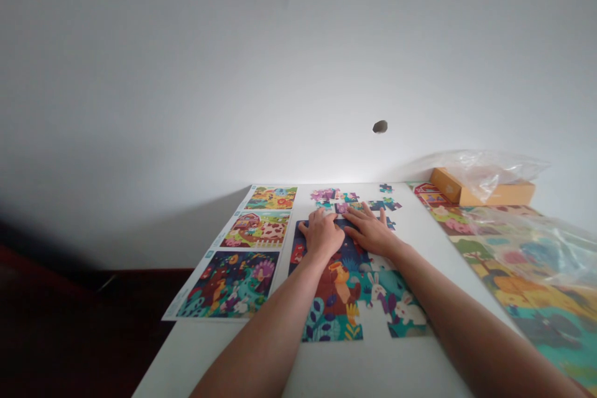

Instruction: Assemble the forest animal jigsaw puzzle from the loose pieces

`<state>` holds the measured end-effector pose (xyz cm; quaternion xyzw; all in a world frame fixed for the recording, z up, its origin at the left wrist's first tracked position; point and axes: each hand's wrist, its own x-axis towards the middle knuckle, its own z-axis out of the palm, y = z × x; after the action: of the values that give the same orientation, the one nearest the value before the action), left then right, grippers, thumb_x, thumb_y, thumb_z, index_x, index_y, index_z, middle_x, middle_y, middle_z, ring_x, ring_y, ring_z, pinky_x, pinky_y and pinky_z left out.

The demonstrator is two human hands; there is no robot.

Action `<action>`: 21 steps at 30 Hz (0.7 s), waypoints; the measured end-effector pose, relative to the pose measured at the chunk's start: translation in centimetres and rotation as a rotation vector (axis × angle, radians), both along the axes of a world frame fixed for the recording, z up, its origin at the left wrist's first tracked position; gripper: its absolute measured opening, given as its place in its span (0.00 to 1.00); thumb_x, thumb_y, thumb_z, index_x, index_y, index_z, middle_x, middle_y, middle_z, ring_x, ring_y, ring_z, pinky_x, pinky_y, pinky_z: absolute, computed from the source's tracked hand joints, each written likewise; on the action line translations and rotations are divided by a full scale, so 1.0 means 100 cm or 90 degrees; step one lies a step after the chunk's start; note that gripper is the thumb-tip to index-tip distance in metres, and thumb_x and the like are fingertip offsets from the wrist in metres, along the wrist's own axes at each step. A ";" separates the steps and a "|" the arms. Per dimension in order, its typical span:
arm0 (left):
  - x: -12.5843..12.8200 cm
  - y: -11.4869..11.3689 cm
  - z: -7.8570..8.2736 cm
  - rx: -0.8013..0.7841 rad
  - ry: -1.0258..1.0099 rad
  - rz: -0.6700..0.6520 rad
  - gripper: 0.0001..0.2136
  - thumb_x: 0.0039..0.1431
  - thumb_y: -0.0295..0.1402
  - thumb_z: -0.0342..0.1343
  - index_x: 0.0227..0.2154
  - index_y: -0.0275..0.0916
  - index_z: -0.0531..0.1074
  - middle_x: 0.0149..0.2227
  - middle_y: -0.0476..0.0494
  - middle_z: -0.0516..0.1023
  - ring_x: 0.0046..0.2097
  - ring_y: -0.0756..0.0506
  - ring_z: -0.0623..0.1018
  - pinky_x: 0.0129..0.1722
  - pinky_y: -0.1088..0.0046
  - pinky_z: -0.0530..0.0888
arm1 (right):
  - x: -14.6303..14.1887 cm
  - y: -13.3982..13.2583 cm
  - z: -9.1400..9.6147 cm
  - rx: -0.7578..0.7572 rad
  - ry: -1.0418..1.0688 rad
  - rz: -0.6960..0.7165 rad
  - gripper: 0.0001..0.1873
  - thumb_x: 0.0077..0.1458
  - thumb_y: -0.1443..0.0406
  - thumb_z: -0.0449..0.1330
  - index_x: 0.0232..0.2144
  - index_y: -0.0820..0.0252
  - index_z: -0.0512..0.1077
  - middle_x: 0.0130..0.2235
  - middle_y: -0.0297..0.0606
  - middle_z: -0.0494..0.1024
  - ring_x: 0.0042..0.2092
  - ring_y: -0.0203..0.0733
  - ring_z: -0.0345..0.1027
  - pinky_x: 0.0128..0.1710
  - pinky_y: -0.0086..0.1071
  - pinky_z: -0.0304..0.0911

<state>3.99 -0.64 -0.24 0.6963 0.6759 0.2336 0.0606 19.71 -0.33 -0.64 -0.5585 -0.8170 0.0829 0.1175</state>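
A partly joined colourful jigsaw puzzle with a dark night scene, a fox and rabbits lies on the white table. My left hand rests on its upper edge, fingers curled down and pressing on the pieces. Beside it, my right hand lies flat with fingers stretched out over the puzzle's top right part. Several loose pieces lie just beyond both hands.
A reference sheet with three pictures lies to the left, reaching the table's left edge. At the right lies a large finished puzzle under a clear plastic bag, with an orange box by the wall.
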 end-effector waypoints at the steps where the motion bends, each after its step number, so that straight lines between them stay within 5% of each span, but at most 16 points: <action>1: 0.000 0.000 0.000 0.001 -0.002 0.000 0.19 0.54 0.27 0.50 0.45 0.48 0.77 0.59 0.43 0.69 0.60 0.37 0.65 0.58 0.47 0.59 | 0.000 0.000 0.000 0.004 0.000 0.001 0.26 0.65 0.50 0.44 0.63 0.42 0.57 0.67 0.36 0.54 0.68 0.62 0.38 0.58 0.73 0.29; 10: 0.001 0.000 0.003 -0.002 -0.021 -0.003 0.19 0.52 0.27 0.49 0.44 0.48 0.77 0.58 0.45 0.70 0.59 0.37 0.65 0.56 0.44 0.59 | 0.006 0.003 0.000 0.085 0.043 -0.177 0.25 0.62 0.62 0.48 0.60 0.56 0.61 0.61 0.46 0.66 0.65 0.56 0.48 0.60 0.68 0.27; 21: 0.000 0.000 0.001 -0.008 -0.013 -0.007 0.20 0.53 0.26 0.49 0.46 0.50 0.76 0.59 0.50 0.70 0.60 0.38 0.63 0.57 0.47 0.58 | 0.004 -0.011 -0.005 0.042 0.067 -0.171 0.26 0.62 0.59 0.49 0.61 0.55 0.58 0.59 0.47 0.68 0.66 0.52 0.48 0.61 0.66 0.28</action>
<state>4.01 -0.65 -0.17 0.6972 0.6728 0.2364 0.0730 20.12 -1.40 -1.11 -0.6534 -0.7299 0.0687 0.1886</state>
